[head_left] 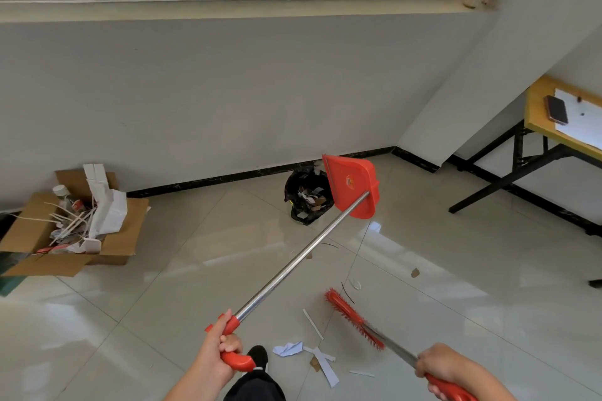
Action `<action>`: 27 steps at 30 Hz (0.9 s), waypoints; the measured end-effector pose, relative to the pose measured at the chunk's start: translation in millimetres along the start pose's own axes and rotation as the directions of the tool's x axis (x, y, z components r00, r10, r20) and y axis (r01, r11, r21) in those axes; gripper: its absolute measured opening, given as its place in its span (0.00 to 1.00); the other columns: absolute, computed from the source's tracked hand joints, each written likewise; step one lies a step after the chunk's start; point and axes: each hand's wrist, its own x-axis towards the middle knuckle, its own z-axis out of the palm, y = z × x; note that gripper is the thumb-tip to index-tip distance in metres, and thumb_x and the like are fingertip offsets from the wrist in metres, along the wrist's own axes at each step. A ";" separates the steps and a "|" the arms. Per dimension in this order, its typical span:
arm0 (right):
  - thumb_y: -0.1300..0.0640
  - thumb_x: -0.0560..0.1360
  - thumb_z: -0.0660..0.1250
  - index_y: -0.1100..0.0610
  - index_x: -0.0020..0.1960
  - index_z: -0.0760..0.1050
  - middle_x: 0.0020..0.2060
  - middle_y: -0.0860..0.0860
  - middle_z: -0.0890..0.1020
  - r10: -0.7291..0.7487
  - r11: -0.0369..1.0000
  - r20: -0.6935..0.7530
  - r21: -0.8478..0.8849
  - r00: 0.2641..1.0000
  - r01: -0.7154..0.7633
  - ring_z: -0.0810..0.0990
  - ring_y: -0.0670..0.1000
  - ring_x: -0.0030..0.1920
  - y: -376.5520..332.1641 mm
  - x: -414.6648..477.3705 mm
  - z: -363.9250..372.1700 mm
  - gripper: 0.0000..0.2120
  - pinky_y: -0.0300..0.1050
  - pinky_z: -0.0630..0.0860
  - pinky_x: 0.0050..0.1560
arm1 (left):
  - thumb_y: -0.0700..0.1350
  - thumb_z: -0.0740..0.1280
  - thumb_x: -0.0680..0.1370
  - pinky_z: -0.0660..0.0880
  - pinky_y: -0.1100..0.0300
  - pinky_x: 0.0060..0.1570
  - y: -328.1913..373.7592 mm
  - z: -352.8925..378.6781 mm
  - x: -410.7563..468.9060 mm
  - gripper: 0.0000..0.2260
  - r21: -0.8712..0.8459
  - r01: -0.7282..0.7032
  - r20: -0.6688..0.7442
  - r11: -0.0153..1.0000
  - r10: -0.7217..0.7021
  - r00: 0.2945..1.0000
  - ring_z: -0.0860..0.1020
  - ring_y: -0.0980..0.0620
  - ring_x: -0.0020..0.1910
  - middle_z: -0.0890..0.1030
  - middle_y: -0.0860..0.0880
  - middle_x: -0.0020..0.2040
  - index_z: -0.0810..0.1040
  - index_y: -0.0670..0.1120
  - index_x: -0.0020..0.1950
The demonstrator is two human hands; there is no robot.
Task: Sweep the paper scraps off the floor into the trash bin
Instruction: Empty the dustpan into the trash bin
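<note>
My left hand grips the red handle of a long metal-shafted dustpan. Its red pan is raised and tipped over the trash bin, a black bag by the far wall with paper scraps inside. My right hand holds the red broom by its handle; the broom head rests near the floor in front of me. Several paper scraps lie on the tiles by my foot, and one small brown scrap lies farther right.
An open cardboard box full of paper waste stands at the left by the wall. A wooden folding table with a phone and paper is at the right. My shoe is beside the scraps.
</note>
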 end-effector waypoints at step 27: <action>0.69 0.72 0.60 0.65 0.44 0.72 0.18 0.56 0.70 -0.049 0.963 -0.167 0.254 0.985 0.091 0.67 0.50 0.18 28.5 -7.4 -52.7 0.04 0.37 0.66 0.20 | 0.50 0.78 0.68 0.66 0.67 0.28 126.9 118.9 -116.4 0.10 0.730 -0.609 0.669 -0.310 0.509 0.542 0.70 0.57 0.25 0.76 0.55 0.25 0.81 0.46 0.37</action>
